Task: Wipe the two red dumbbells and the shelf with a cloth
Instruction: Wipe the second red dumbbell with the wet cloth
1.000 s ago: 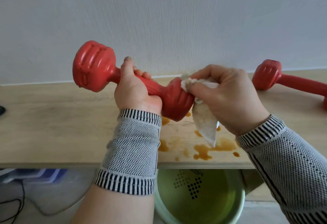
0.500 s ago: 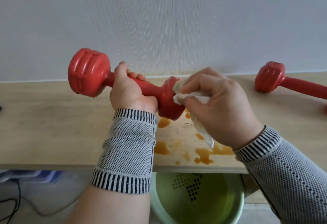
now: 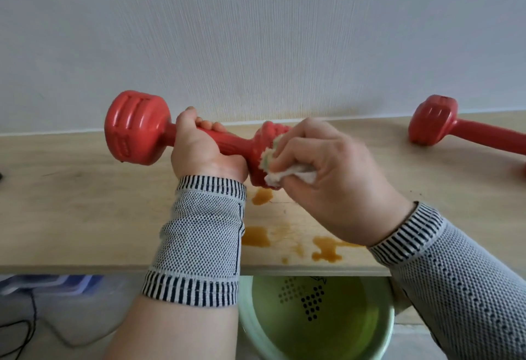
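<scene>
A pale wooden shelf [image 3: 85, 211] runs along a white textured wall [image 3: 256, 32], its near middle marked by amber-brown liquid stains [image 3: 324, 250]. Just below its front edge sits a green bucket [image 3: 378, 331] with a dark dotted pattern inside. Held above the shelf is a glossy red dumbbell [image 3: 136, 132] — ribbed, blocky heads joined by a slim handle, tilted so its left head rides higher. The left hand [image 3: 199, 152] wraps the handle, fingers curled fully round it, wrist in a grey knitted sleeve with a striped cuff. The right hand [image 3: 336, 186], sleeved alike, pinches a crumpled white cloth [image 3: 287, 173] in its grip and presses it against the dumbbell's right head, hiding most of that end. A second red dumbbell [image 3: 435, 122] lies on the shelf well apart at the right — one head near the wall, its handle running off the frame's edge.
</scene>
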